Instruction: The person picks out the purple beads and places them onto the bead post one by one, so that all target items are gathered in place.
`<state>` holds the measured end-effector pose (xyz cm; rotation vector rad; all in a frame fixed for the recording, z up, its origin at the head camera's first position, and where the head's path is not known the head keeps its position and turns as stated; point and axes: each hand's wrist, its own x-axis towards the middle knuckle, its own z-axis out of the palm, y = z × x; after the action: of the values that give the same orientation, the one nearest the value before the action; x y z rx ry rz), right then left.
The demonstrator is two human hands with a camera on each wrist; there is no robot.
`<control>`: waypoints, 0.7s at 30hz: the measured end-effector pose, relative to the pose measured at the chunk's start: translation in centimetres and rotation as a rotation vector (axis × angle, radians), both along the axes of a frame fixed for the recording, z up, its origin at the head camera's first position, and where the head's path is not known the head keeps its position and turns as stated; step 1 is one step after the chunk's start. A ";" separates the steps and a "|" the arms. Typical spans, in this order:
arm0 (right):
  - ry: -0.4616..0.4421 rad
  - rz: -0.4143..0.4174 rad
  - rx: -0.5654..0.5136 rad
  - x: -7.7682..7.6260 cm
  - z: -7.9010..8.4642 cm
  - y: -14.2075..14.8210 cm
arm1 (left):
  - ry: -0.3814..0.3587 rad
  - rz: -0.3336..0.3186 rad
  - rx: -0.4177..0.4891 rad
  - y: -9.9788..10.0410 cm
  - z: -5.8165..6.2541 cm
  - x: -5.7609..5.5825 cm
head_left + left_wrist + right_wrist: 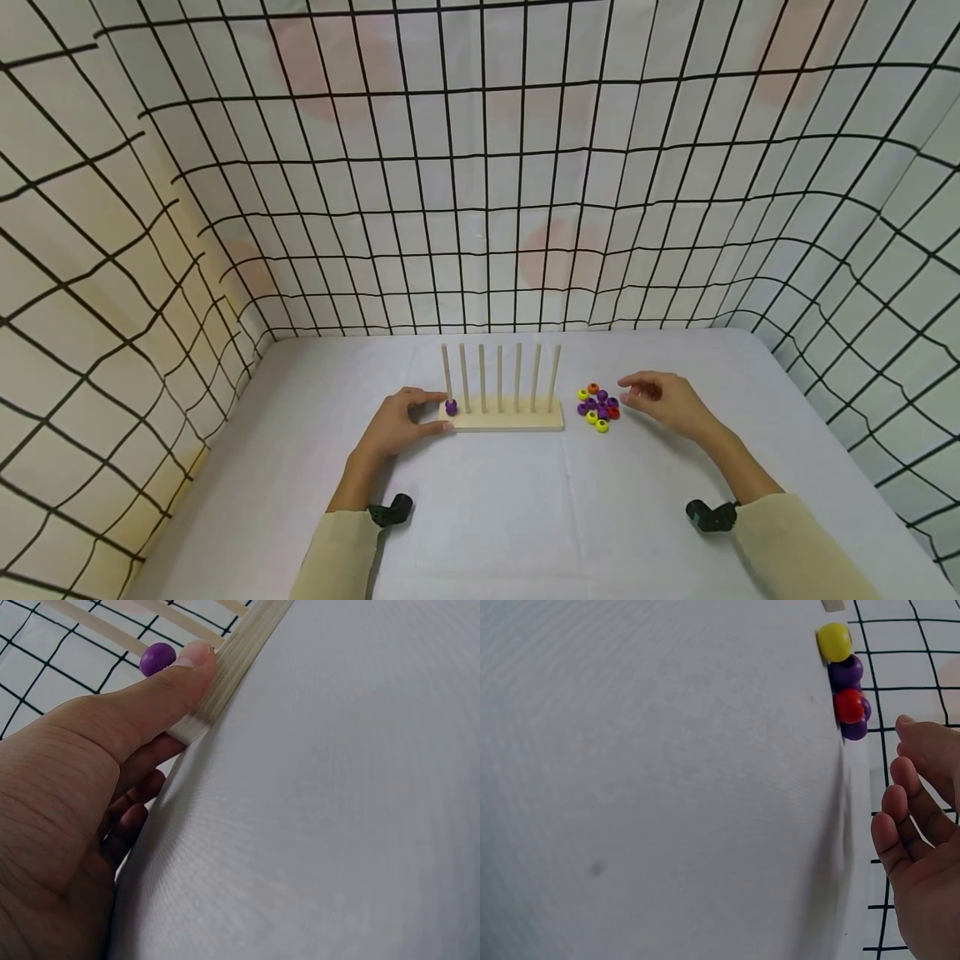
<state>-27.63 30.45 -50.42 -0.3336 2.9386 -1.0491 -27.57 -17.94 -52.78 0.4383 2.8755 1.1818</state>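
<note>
A pale wooden base (502,422) with a row of several upright pegs (499,379) stands on the table. My left hand (396,425) grips its left end, thumb along the front edge and index finger toward the back. One purple bead (451,407) sits low at the leftmost peg; in the left wrist view the same purple bead (158,659) shows just beyond the thumb. To the right of the base lies a cluster of yellow, purple, red and orange beads (602,426). My right hand (667,404) hovers just right of them, fingers loosely bent, holding nothing.
A white cloth covers the table (495,517). Behind it and along both sides rise white walls with a black grid (502,183). A dark wrist device (392,510) is worn on the left wrist, another dark device (711,516) on the right.
</note>
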 end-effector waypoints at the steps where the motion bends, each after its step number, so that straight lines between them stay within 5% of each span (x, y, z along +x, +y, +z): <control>1: -0.005 0.003 -0.001 0.0 -0.2 0.0 | 0.000 0.000 -0.002 0.0 0.0 0.0; 21: -0.063 0.028 -0.044 -0.1 -2.0 -0.1 | -0.004 0.015 0.003 0.0 -0.2 0.0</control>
<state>-27.69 30.33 -52.42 -0.3346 2.8503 -1.1015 -27.60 -17.95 -52.95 0.4150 2.8786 1.1876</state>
